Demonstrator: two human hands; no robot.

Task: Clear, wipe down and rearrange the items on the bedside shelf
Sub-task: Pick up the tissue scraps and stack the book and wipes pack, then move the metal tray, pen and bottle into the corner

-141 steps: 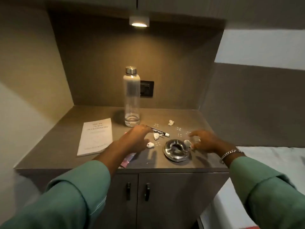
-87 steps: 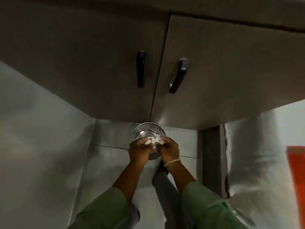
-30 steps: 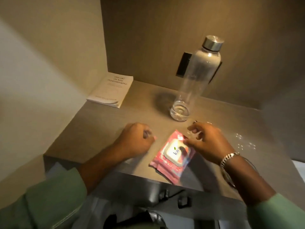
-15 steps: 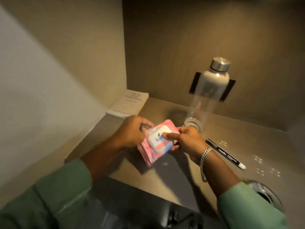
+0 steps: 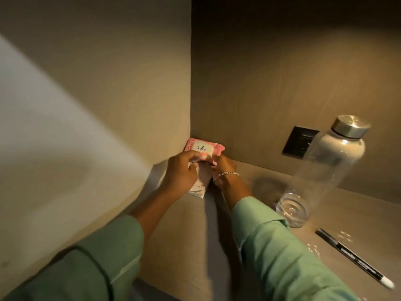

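A pink pack of wet wipes [image 5: 202, 148] with a white lid is held up in the back left corner of the shelf [image 5: 188, 231]. My left hand [image 5: 181, 171] grips its left lower edge and my right hand [image 5: 223, 170], with a silver bracelet, grips its right lower edge. Under both hands lies the white booklet [image 5: 199, 187], mostly hidden by them. An empty clear bottle [image 5: 323, 170] with a steel cap stands to the right. A black marker [image 5: 355, 260] with a white tip lies at the right front.
The beige side wall [image 5: 108, 105] closes the shelf on the left and the brown back wall [image 5: 282, 72] carries a black socket plate [image 5: 299, 141] behind the bottle. Small light spots dot the shelf near the marker.
Both hands have carried the wipes pack from the front of the shelf to the back left corner, over the booklet. The camera has swung left; the ashtray has left the view.
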